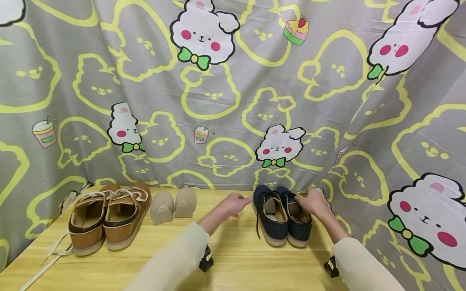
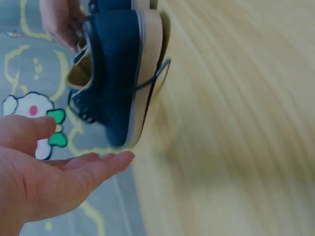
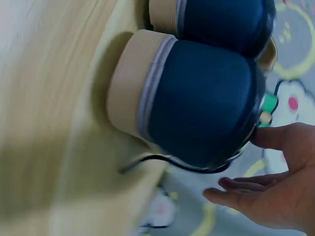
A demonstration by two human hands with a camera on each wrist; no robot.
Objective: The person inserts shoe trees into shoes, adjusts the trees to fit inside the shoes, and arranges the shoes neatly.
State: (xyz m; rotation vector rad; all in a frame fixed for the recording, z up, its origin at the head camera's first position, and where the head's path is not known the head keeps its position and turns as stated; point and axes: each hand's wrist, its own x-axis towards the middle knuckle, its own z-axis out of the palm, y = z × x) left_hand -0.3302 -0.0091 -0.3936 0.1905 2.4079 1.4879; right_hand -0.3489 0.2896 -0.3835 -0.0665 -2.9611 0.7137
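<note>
A pair of navy lace-up shoes (image 1: 274,229) with pale soles stands side by side on the wooden tabletop, heels toward me. My left hand (image 1: 231,205) is just left of the left shoe, fingertips close to its toe; in the left wrist view its fingers (image 2: 98,169) are extended with nothing in them. On the other side, my right hand (image 1: 314,202) is beside the right shoe. The right wrist view shows that thumb (image 3: 268,137) right at the shoe's upper edge, the fingers spread apart below. A dark lace (image 3: 162,158) hangs loose beside that shoe.
Brown shoes (image 1: 121,232) with white laces stand at the left, a long white lace (image 1: 40,271) trailing toward the front. Two beige toe-shaped inserts (image 1: 162,208) sit between the pairs. A grey patterned curtain (image 1: 225,101) hangs behind and along the sides.
</note>
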